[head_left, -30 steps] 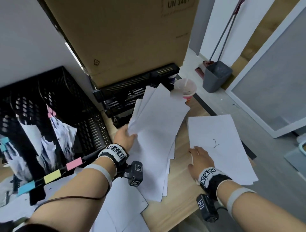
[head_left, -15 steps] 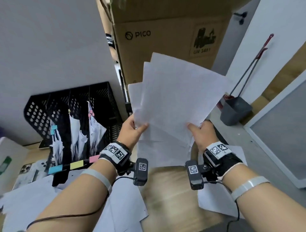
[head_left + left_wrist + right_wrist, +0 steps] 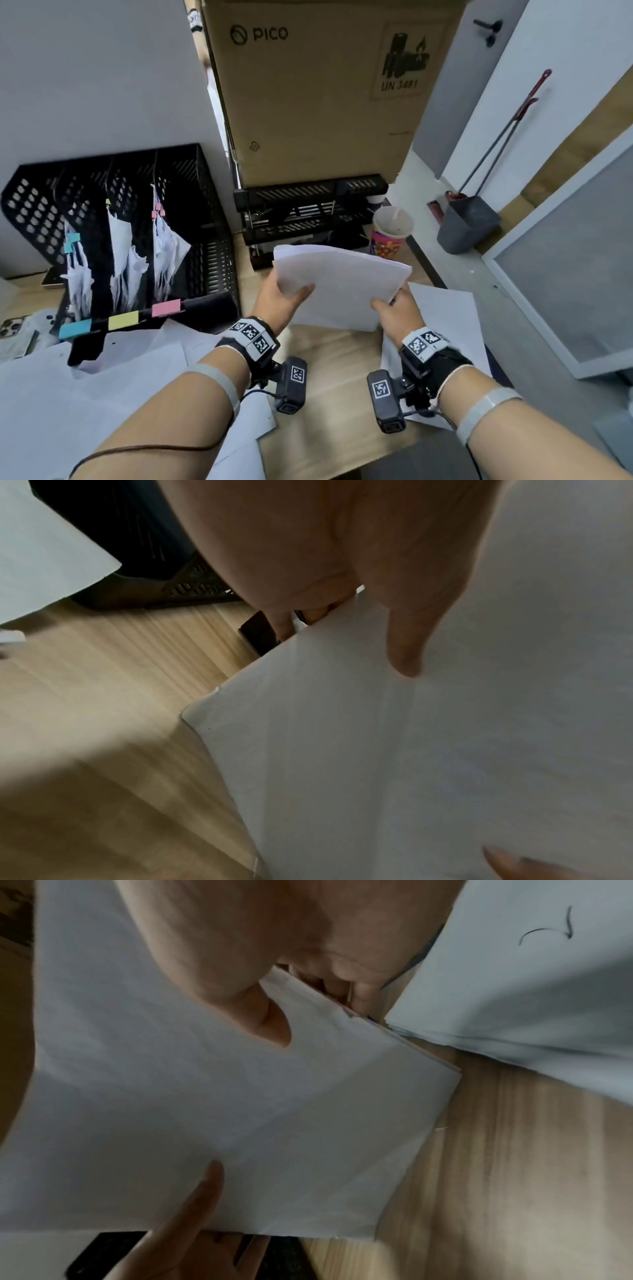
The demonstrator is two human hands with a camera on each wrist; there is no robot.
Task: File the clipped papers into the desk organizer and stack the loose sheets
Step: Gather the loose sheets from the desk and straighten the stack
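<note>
Both hands hold a squared bundle of loose white sheets (image 3: 337, 286) above the wooden desk (image 3: 329, 387). My left hand (image 3: 286, 296) pinches its left edge, thumb on top. My right hand (image 3: 394, 308) pinches its right edge. In the left wrist view the thumb lies on the sheets (image 3: 428, 750); the right wrist view shows the same bundle (image 3: 222, 1110) with an even edge. The black mesh desk organizer (image 3: 212, 219) stands at the left, with clipped papers (image 3: 164, 250) in its slots. More loose sheets lie at the right (image 3: 448, 318) and lower left (image 3: 102, 394).
A large cardboard box (image 3: 318, 92) sits on a black letter tray (image 3: 308, 212) straight ahead. A paper cup with a lid (image 3: 390, 231) stands beside it. A phone (image 3: 13, 325) lies at the far left. A grey dustpan (image 3: 466, 222) is on the floor at the right.
The fanned sheets, held up high half a second ago, have been gathered into one even bundle and lowered towards the desk. My right hand left the pile at the right and took hold of them.
</note>
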